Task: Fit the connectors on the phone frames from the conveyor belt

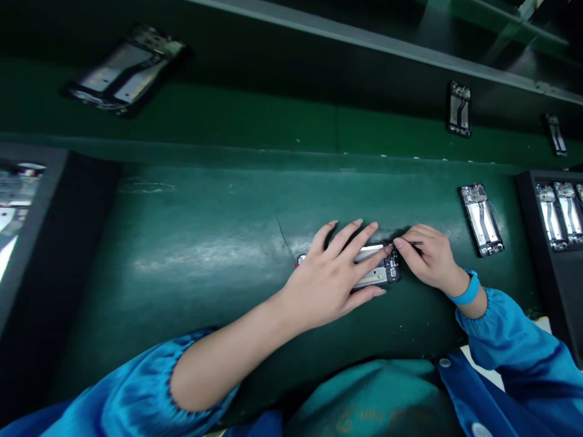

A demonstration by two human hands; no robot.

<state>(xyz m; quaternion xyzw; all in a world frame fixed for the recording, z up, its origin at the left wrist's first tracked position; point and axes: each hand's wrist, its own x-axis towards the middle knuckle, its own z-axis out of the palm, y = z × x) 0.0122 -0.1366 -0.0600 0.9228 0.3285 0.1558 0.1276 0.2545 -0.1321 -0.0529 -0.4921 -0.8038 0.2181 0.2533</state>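
Observation:
An opened phone without its back cover (376,276) lies lengthwise on the green table, its inner parts facing up. My left hand (325,273) rests across it with fingers spread, hiding much of its middle. The left index fingertip touches the phone's right end. There my right hand (428,255) pinches a thin dark stick-like thing (416,243), which may be a small tool or a strip; its tip is hidden by the fingers. A blue band (468,291) circles the right wrist. Off the phone's left end, a fine dark wire (285,235) runs up over the table.
Another opened phone (481,220) lies to the right. Beyond it, a black tray (528,224) holds several more; a dark tray (59,243) stands at the left. Along the raised green strip at the back (291,127) lie further phones (459,109).

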